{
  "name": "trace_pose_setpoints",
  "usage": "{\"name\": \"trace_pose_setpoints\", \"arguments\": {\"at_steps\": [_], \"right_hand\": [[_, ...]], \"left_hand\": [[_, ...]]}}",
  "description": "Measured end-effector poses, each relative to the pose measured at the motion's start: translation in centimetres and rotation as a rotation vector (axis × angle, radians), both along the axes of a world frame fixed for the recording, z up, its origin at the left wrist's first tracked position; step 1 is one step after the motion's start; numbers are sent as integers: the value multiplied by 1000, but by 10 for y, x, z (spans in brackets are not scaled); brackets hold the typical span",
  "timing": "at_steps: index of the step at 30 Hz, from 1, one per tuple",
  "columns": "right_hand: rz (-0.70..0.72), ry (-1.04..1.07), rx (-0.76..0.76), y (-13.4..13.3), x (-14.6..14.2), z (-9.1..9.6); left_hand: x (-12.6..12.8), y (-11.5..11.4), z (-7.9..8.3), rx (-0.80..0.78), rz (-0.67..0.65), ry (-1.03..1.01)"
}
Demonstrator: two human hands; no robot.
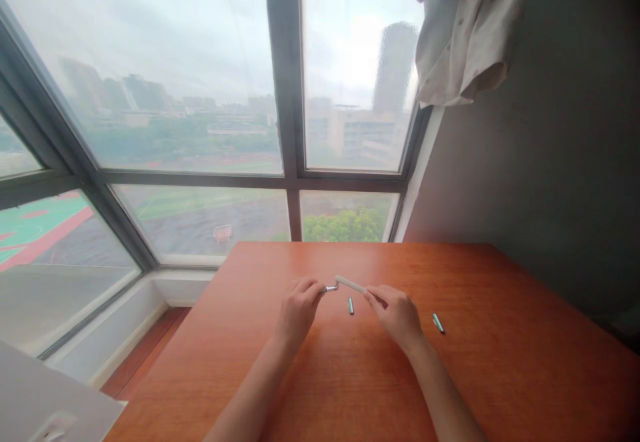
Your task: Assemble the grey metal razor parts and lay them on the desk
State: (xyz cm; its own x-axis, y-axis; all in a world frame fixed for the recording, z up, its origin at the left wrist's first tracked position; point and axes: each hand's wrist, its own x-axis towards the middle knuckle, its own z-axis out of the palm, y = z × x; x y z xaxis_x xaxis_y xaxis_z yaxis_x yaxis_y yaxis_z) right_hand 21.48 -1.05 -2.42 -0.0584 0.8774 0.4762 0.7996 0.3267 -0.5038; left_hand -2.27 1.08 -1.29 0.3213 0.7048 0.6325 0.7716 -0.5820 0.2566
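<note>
My left hand (299,312) is closed, its fingertips pinching a short silver rod (329,289) with a bent tip; most of its length is hidden in the fingers. To the right, my right hand (396,312) grips a slim pale grey stick (350,284) between thumb and fingers, pointing up and left. The stick's far end meets or lies very near the rod's bent tip; I cannot tell if they touch. Below and between the hands lies a small dark teal and white piece (351,306). A similar piece (439,323) rests right of my right hand.
The reddish-brown wooden table (320,389) reaches to framed windows (293,209) at the back. A pale garment (465,35) hangs at the upper right before a grey wall (500,175). On the left are a white ledge (125,329) and reddish floor.
</note>
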Motion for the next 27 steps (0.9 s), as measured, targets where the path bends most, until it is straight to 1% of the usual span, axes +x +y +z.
{"name": "trace_pose_setpoints", "arguments": {"at_steps": [2,5,8,11,13,19,22,24,27], "right_hand": [[-20,23,8,1,1,0],[9,125,16,2,1,0],[61,231,4,2,0,2],[77,244,-13,2,0,3],[66,236,-12,2,0,4],[60,312,-24,-2,-2,11],[86,325,-28,-4,-4,15],[104,323,-29,-5,-4,16],[90,309,-23,-4,-2,14]], "left_hand": [[1,0,0,-6,-8,-21],[2,0,0,-43,-25,-110],[3,0,1,-119,-67,-279],[5,-1,5,-218,-150,-450],[7,-2,7,-262,-182,-523],[9,-3,8,-285,-207,-559],[9,-3,9,-292,-207,-567],[8,-4,11,-301,-196,-570],[8,-5,13,-306,-193,-576]]}}
